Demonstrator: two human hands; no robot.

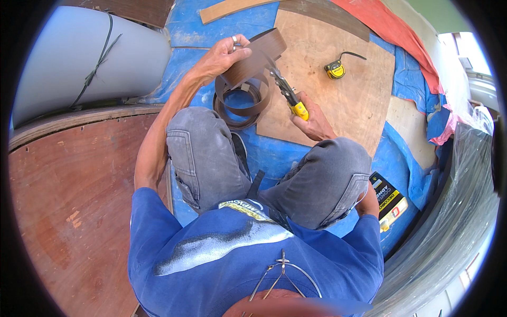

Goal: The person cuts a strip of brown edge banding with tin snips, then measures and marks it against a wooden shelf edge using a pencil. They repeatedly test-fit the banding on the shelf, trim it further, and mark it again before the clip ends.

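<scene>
My left hand (224, 59) pinches a wide strip of brown wood-grain banding (247, 67), raised at the top centre. My right hand (313, 119) grips metal cutting snips (285, 87) with yellow handle ends, their jaws at the right edge of the strip; whether the blades touch it I cannot tell. Loose coils of the same brown banding (235, 110) lie below the strip on the blue sheeting (274, 157). A yellow and black tape measure (335, 70) with a dark strap lies on the plywood board (354, 105), right of the snips.
A large pale wrapped roll (90, 66) and a reddish wooden panel (74, 206) are at the left. Red sheeting (396, 37), clear plastic-covered material (443, 206) and a black-and-yellow container (388, 201) are at the right. A curved wooden piece (237, 8) lies at the top.
</scene>
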